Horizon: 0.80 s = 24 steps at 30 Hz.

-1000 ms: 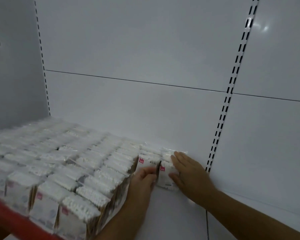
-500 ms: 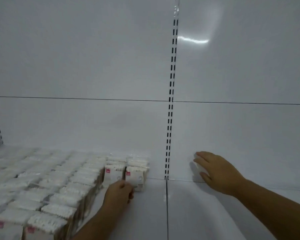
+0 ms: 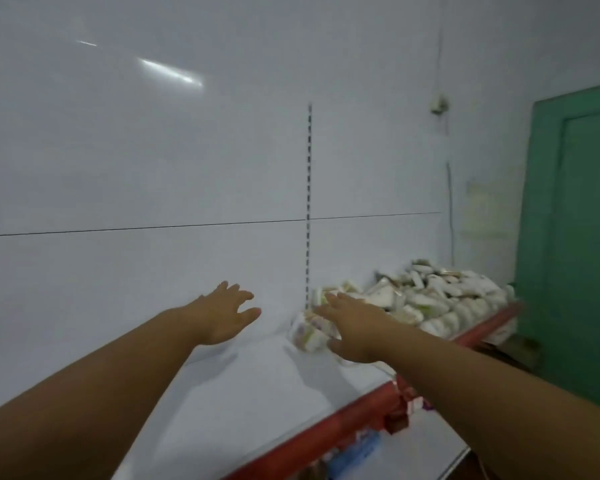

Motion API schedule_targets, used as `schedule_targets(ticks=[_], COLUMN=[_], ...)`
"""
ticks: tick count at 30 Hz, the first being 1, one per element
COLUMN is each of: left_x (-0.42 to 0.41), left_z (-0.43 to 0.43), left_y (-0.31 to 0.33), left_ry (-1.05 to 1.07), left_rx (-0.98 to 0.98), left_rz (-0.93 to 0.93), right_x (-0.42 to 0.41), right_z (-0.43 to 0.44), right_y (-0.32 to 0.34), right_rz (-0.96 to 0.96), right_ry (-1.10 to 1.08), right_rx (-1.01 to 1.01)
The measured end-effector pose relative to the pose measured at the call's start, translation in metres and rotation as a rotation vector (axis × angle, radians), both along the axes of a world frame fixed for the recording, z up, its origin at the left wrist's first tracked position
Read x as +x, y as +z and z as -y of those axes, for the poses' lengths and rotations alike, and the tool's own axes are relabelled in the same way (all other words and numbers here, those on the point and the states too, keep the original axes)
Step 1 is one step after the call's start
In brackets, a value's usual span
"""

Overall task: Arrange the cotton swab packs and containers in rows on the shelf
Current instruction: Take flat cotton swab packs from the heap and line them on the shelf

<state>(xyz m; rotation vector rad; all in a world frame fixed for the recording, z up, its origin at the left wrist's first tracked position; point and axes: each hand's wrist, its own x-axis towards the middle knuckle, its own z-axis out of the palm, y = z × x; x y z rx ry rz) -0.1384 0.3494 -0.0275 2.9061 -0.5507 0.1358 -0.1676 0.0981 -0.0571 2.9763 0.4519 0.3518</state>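
Note:
A loose heap of cotton swab packs [image 3: 440, 296] lies on the right part of the white shelf [image 3: 243, 403]. One pack [image 3: 307, 332] sits at the heap's near left edge. My right hand [image 3: 352, 327] stretches out with straight fingers just over that pack; contact is unclear through the blur. My left hand [image 3: 227, 315] hovers open over the bare shelf, to the left of the pack, holding nothing. The tidy rows of packs are out of view.
The shelf has a red front edge [image 3: 326, 420] with torn labels. Behind it stands a white back panel with a slotted upright [image 3: 308, 202]. A green door [image 3: 575, 237] is at the far right. Colourful packs show on a lower level [image 3: 357, 448].
The view has swung right, away from the tidy rows to the loose heap. My left hand has let go of the row pack, and both hands now reach toward the heap.

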Motion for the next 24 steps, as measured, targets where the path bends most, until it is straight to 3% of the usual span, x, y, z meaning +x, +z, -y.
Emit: schedule_targets(ticks=[7, 11, 18, 24], left_x=[0.040, 0.076, 0.155, 0.238], left_z=[0.173, 0.224, 0.318, 0.409], left_y=[0.003, 0.009, -0.013, 0.006], left_ry=[-0.294, -0.311, -0.396, -0.503], left_rx=[0.024, 0.003, 0.010, -0.032], left_rz=[-0.024, -0.027, -0.038, -0.080], right_x=[-0.036, -0.035, 0.022, 0.082], right_z=[0.178, 0.237, 0.318, 0.407], right_y=[-0.012, -0.021, -0.021, -0.010], right_rz=[-0.031, 0.001, 0.022, -0.075], right_ry=[-0.252, -0.326, -0.324, -0.484], right_rx=[0.151, 0.245, 0.230, 0.163])
